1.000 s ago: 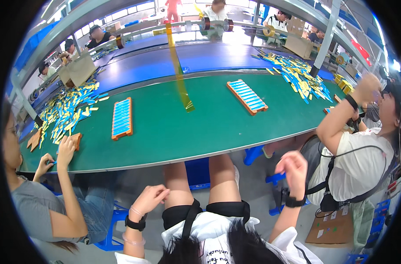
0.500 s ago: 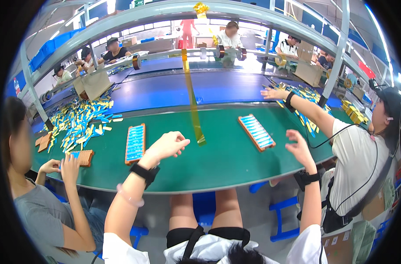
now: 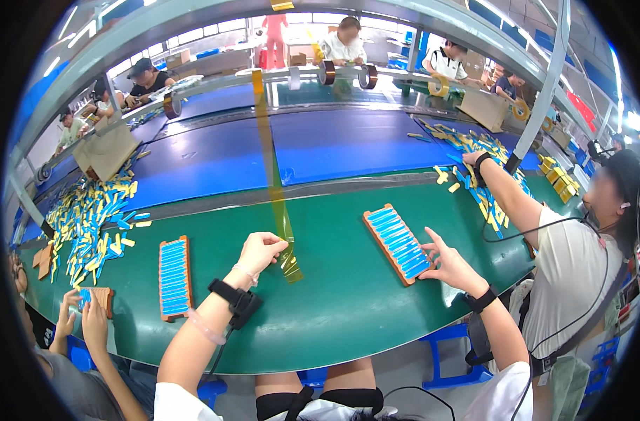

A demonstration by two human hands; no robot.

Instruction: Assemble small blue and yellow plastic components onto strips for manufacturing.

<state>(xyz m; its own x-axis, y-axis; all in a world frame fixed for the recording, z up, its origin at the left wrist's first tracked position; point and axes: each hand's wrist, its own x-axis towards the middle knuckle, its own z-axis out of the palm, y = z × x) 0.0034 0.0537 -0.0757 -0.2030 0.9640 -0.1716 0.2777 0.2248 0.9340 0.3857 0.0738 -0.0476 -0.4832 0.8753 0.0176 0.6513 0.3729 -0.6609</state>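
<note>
While my left hand (image 3: pixel 264 251) pinches the amber tape strip (image 3: pixel 266 144) just above its lower end, my right hand (image 3: pixel 452 266) is spread at the right edge of an orange tray of blue strips (image 3: pixel 397 245), thumb seemingly touching its near right corner. From my left fingertips that tray lies to the right, well apart, so my right hand is the nearer. Its long axis slants across the green workbench (image 3: pixel 327 323), the right end closer to the near edge, whereas the tape runs more directly toward that edge.
</note>
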